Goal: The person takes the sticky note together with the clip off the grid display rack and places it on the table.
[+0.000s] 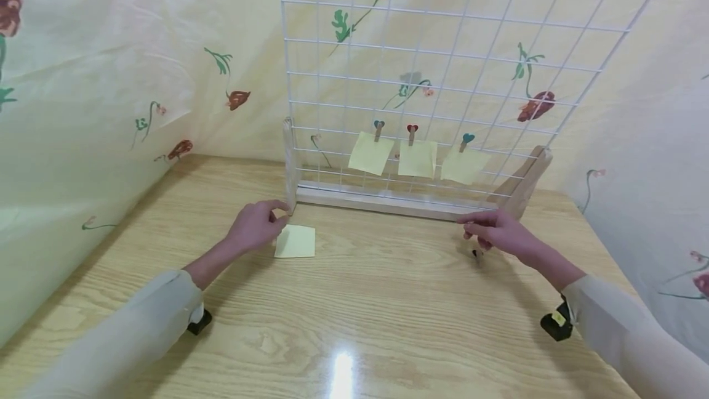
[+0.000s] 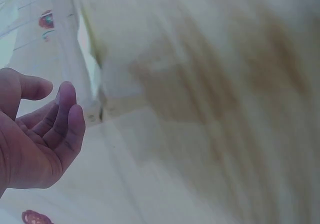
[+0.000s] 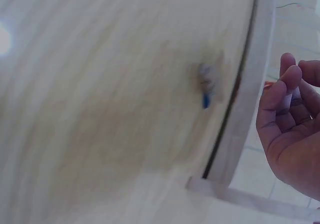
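My left hand [image 1: 257,226] hovers over the table beside a pale yellow paper note [image 1: 295,242]. In the left wrist view its fingers [image 2: 75,126] bend loosely and stand apart from the thumb, holding nothing. On the other side, my right hand [image 1: 495,229] is above a small clothespin [image 1: 476,255] lying on the table. The right wrist view shows that clothespin [image 3: 206,84] blurred, with a blue end. No object shows between the loosely bent right fingers [image 3: 272,101] and thumb. Three notes, among them the middle note [image 1: 417,159], hang in a row from heart-topped clothespins.
A white wire grid [image 1: 443,51] stands at the back in a wooden base [image 1: 382,203], with upright supports at both ends, the right support [image 1: 526,183] near my right hand. Flower-patterned cloth [image 1: 111,109] surrounds the wood-grain table [image 1: 354,300].
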The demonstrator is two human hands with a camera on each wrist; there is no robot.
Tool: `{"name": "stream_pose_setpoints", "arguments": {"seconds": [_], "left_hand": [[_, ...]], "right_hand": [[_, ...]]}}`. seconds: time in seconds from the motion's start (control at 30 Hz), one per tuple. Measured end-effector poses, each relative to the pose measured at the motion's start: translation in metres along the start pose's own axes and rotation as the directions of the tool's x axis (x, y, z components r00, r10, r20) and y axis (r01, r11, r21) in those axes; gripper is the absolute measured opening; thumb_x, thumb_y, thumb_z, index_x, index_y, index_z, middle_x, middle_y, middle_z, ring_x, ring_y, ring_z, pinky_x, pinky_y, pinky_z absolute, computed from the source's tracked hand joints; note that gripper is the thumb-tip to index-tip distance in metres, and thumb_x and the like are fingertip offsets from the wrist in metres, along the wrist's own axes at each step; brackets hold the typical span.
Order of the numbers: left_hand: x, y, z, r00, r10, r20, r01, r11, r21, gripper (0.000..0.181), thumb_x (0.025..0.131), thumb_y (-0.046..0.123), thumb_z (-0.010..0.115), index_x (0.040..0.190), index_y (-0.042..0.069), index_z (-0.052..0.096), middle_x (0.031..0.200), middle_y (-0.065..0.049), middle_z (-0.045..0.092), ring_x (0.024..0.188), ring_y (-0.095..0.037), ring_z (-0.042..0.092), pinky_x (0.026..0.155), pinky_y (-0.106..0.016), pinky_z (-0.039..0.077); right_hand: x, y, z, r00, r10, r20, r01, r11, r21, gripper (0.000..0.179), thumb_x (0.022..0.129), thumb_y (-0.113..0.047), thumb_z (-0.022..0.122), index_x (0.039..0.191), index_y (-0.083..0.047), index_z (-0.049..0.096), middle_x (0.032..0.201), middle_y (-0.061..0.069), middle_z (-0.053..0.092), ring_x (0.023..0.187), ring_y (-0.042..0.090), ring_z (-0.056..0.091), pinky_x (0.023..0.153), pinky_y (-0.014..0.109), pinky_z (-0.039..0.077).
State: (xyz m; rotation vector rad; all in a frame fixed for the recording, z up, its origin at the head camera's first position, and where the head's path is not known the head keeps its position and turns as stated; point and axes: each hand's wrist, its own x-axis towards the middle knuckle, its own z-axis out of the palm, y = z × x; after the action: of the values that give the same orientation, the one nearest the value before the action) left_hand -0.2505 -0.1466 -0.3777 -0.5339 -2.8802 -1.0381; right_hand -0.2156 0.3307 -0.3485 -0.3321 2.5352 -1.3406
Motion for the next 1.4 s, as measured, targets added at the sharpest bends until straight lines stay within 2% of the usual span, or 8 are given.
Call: {"name": "stream_pose_setpoints", "arguments": {"seconds": [0.23, 0.47, 0.6, 0.83, 1.0, 1.13, 1.2, 1.4], "left_hand": [[0.013, 0.017, 0.003, 0.999, 0.030, -0.038, -0.033, 0.997, -0.065, 0.033, 0.092, 0.016, 0.057, 0.119, -0.002, 0.064, 0.060, -0.003, 0.062, 0.045, -0.012, 0.051, 0.040, -0.023, 0.035], [0.024, 0.032, 0.011, 0.998, 0.028, -0.061, -0.036, 0.990, -0.134, 0.032, 0.093, 0.017, 0.056, 0.119, 0.000, 0.064, 0.075, -0.011, 0.069, 0.051, -0.013, 0.057, 0.044, -0.023, 0.040], [0.032, 0.038, 0.021, 0.997, 0.011, -0.073, -0.026, 0.977, -0.212, 0.032, 0.093, 0.017, 0.055, 0.120, 0.001, 0.064, 0.088, -0.016, 0.072, 0.058, -0.020, 0.064, 0.045, -0.023, 0.042], [0.043, 0.050, 0.033, 0.996, -0.052, -0.069, 0.019, 0.913, -0.408, 0.037, 0.094, 0.017, 0.056, 0.129, 0.005, 0.058, 0.106, -0.020, 0.069, 0.081, -0.035, 0.070, 0.056, -0.030, 0.058], [0.052, 0.057, 0.040, 0.992, -0.087, -0.089, 0.029, 0.855, -0.517, 0.042, 0.095, 0.019, 0.056, 0.136, 0.011, 0.052, 0.113, -0.015, 0.067, 0.088, -0.038, 0.068, 0.065, -0.045, 0.060], [0.057, 0.062, 0.044, 0.989, -0.112, -0.095, 0.035, 0.809, -0.587, 0.046, 0.095, 0.018, 0.057, 0.139, 0.013, 0.049, 0.117, -0.015, 0.066, 0.091, -0.040, 0.068, 0.066, -0.043, 0.060], [0.059, 0.066, 0.045, 0.989, -0.115, -0.092, 0.037, 0.797, -0.602, 0.048, 0.094, 0.018, 0.057, 0.141, 0.014, 0.047, 0.118, -0.015, 0.066, 0.092, -0.041, 0.067, 0.066, -0.041, 0.060], [0.066, 0.075, 0.048, 0.989, -0.103, -0.101, 0.016, 0.776, -0.631, 0.050, 0.095, 0.021, 0.057, 0.143, 0.020, 0.044, 0.121, -0.014, 0.065, 0.094, -0.038, 0.068, 0.072, -0.049, 0.059]], "right_hand": [[0.011, -0.022, 0.005, 0.998, -0.056, -0.042, 0.056, 0.998, -0.015, 0.036, 0.099, -0.012, 0.052, 0.127, 0.011, 0.054, 0.090, 0.003, 0.068, 0.065, 0.009, 0.052, 0.058, 0.028, 0.051], [0.021, -0.039, 0.011, 0.994, -0.074, -0.075, 0.071, 0.997, -0.037, 0.036, 0.100, -0.016, 0.052, 0.129, 0.006, 0.056, 0.101, 0.014, 0.068, 0.069, 0.014, 0.057, 0.060, 0.029, 0.052], [0.027, -0.046, 0.019, 0.993, -0.079, -0.082, 0.076, 0.996, -0.035, 0.036, 0.100, -0.018, 0.052, 0.130, 0.002, 0.057, 0.101, 0.010, 0.069, 0.071, 0.014, 0.058, 0.063, 0.031, 0.054], [0.043, -0.058, 0.035, 0.990, -0.077, -0.120, 0.083, 0.995, 0.046, 0.036, 0.100, -0.018, 0.053, 0.132, -0.001, 0.056, 0.112, 0.022, 0.064, 0.073, 0.016, 0.058, 0.064, 0.029, 0.053], [0.057, -0.070, 0.044, 0.983, -0.081, -0.163, 0.098, 0.990, 0.098, 0.035, 0.099, -0.019, 0.055, 0.130, -0.003, 0.058, 0.110, 0.018, 0.066, 0.073, 0.017, 0.059, 0.064, 0.029, 0.055], [0.067, -0.081, 0.048, 0.979, -0.094, -0.179, 0.115, 0.987, 0.112, 0.037, 0.099, -0.020, 0.056, 0.132, -0.004, 0.057, 0.103, 0.007, 0.069, 0.073, 0.018, 0.059, 0.064, 0.027, 0.054], [0.071, -0.086, 0.050, 0.976, -0.103, -0.190, 0.127, 0.985, 0.116, 0.037, 0.098, -0.020, 0.056, 0.133, -0.005, 0.056, 0.100, 0.002, 0.070, 0.072, 0.019, 0.059, 0.063, 0.025, 0.053], [0.084, -0.101, 0.055, 0.963, -0.134, -0.235, 0.175, 0.971, 0.164, 0.040, 0.097, -0.020, 0.057, 0.136, -0.009, 0.054, 0.092, -0.006, 0.070, 0.071, 0.018, 0.057, 0.062, 0.023, 0.052]]}}
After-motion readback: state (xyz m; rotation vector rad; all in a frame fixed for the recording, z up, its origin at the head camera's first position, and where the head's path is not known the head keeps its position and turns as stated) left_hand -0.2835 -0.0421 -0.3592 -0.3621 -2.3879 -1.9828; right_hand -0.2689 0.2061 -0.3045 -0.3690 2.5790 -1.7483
